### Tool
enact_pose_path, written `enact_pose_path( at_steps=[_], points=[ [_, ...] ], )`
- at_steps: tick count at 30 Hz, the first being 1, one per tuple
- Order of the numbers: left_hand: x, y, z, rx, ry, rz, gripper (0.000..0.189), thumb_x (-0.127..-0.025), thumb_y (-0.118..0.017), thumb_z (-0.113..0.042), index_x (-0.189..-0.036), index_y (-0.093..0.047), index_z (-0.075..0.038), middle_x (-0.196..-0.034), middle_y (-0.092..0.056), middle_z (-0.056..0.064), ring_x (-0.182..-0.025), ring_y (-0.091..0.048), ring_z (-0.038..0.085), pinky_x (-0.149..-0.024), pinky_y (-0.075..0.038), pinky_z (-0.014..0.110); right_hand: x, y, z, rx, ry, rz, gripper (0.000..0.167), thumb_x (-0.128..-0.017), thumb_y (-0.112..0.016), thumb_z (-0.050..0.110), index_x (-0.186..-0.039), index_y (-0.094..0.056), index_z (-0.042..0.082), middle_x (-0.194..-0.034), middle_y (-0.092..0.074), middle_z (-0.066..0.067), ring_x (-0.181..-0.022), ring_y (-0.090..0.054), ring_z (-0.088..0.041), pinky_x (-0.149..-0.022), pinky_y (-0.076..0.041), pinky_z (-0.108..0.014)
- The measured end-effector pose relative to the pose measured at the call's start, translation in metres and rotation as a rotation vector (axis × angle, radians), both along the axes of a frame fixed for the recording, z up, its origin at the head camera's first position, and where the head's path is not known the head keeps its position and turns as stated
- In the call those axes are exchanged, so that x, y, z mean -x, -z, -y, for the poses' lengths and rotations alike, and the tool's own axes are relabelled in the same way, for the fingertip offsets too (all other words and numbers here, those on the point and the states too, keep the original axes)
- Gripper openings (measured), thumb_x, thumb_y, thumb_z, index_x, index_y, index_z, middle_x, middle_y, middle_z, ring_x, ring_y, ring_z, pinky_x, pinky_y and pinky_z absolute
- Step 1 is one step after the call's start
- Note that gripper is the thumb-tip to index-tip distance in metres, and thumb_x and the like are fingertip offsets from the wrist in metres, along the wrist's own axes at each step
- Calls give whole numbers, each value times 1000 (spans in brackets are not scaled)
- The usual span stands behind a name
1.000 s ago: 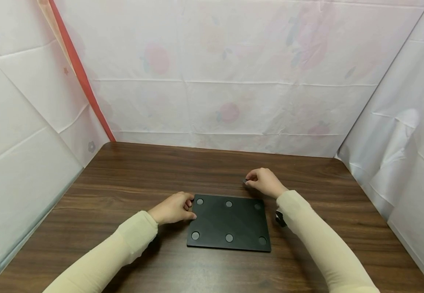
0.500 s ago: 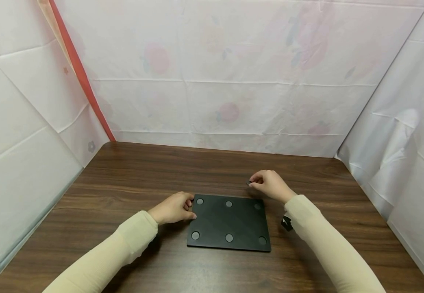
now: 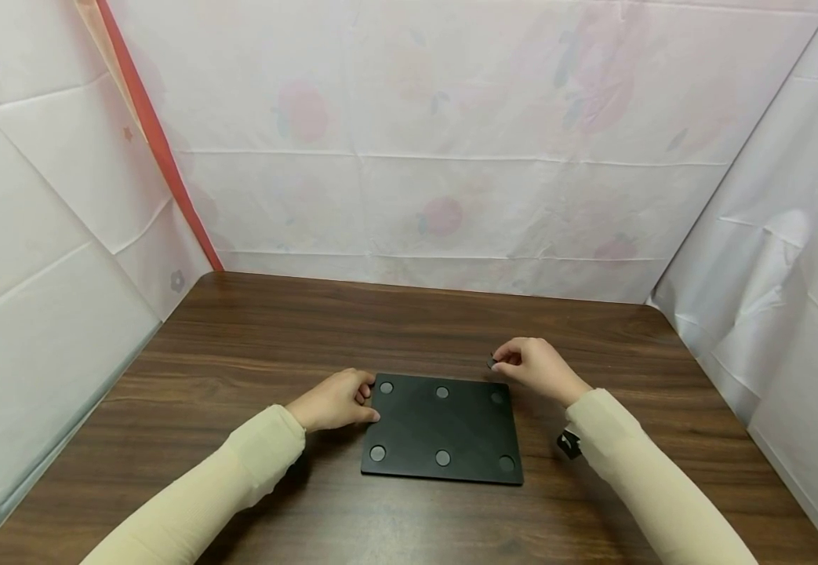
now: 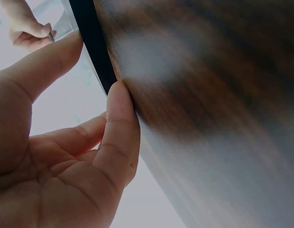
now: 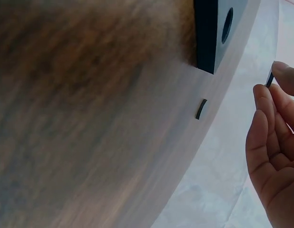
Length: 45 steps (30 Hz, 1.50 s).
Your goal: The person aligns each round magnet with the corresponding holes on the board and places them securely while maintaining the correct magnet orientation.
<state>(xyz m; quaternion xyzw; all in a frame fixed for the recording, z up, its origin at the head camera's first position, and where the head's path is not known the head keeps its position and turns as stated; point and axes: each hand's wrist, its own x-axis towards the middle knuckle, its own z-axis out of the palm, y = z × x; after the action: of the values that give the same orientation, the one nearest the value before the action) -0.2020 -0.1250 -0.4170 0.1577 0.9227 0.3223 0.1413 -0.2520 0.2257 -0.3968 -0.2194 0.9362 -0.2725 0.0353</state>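
A flat black rectangular board (image 3: 444, 428) lies on the table, with several round spots along its far and near edges. The two spots on its right side look darker than the grey others. My left hand (image 3: 334, 402) holds the board's left edge; in the left wrist view the thumb (image 4: 66, 50) and a fingertip are on either side of the black edge. Beyond the board's far right corner, my right hand (image 3: 537, 367) pinches a small thin dark disc (image 5: 269, 78) between thumb and fingers, seen edge-on in the right wrist view.
Another small dark piece (image 5: 201, 109) shows on the table near the board's corner in the right wrist view. The brown wood-grain table (image 3: 296, 322) meets pale patterned cloth (image 3: 444, 180) at the back and sides. Something black (image 3: 568, 444) hangs under the right sleeve.
My right hand has moved rightward and a little nearer to me, keeping the small disc pinched. My left hand and the board stay where they were.
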Motion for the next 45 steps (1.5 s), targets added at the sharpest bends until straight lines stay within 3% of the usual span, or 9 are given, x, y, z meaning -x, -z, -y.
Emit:
enact_pose_path(
  at_steps=[20, 45],
  points=[
    [0, -1, 1, -14, 2, 18, 65, -82, -80, -14, -136, -50, 9, -105, -59, 7, -94, -57, 15, -85, -51, 35, -16, 15, -6, 7, -27, 14, 10, -88, -73, 16, -97, -74, 11, -87, -69, 3, -73, -59, -7, -65, -51, -23],
    [-1, -2, 0, -20, 0, 23, 65, -82, -79, -13, -136, -50, 9, -107, -59, 8, -96, -58, 16, -87, -51, 37, -23, 21, -12, -23, -87, -3, 10, -85, -76, 15, -95, -76, 12, -86, -67, 5, -72, -55, -4, -63, -49, -21]
  ],
)
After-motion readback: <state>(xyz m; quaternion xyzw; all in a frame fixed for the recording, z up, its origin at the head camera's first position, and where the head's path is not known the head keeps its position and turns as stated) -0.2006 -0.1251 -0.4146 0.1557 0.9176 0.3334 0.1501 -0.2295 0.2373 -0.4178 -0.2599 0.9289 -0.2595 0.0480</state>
